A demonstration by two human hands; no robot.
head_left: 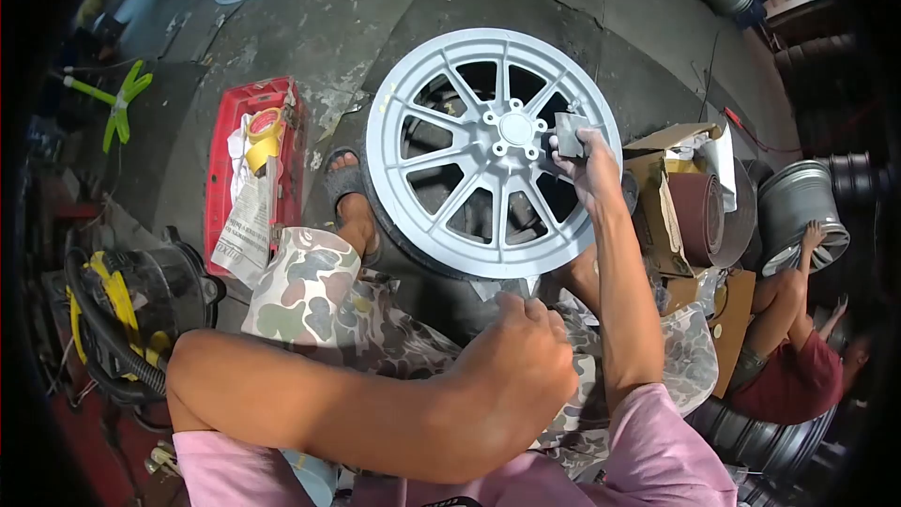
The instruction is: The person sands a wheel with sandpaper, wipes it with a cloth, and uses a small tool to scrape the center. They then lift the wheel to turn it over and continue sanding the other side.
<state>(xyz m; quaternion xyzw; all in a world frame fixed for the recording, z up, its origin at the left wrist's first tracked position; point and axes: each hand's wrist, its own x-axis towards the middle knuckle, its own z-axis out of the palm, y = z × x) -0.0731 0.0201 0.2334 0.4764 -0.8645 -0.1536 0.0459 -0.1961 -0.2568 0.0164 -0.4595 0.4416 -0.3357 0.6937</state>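
A light grey wheel rim (433, 165) with many spokes lies face up on a dark tyre between my legs. My right hand (593, 161) reaches over its right side, fingers pinching a small folded piece of grey sandpaper (570, 134) close over the spokes near the hub. My left hand (521, 366) is curled into a fist above my lap, near the front edge of the rim. Its palm faces away, so whatever it may hold is hidden.
To the left sit a red toolbox (218, 169) with yellow tape rolls (266, 124) and newspaper, and a black vacuum (174, 286). At right stands a cardboard box (649, 216) with a brown abrasive roll (690, 211). Another person (798, 366) touches a silver rim (798, 202).
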